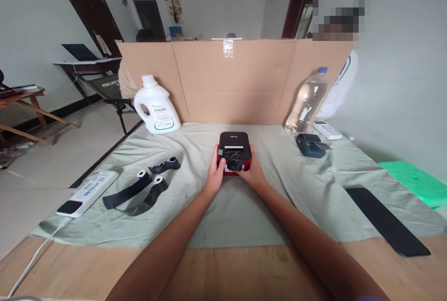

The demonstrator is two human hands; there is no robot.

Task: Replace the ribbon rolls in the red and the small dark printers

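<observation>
Sitting between the fingers (222, 165), red-black device (235, 140)

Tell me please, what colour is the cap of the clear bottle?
The cap is blue, seen best in the head view.

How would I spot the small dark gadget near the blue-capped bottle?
Find the cardboard screen, then the clear, blue-capped bottle in front of its right end. The gadget sits just nearer you. Unlike the flat white bar behind it, it is dark and chunky, with a thin flap jutting rightward.
</observation>
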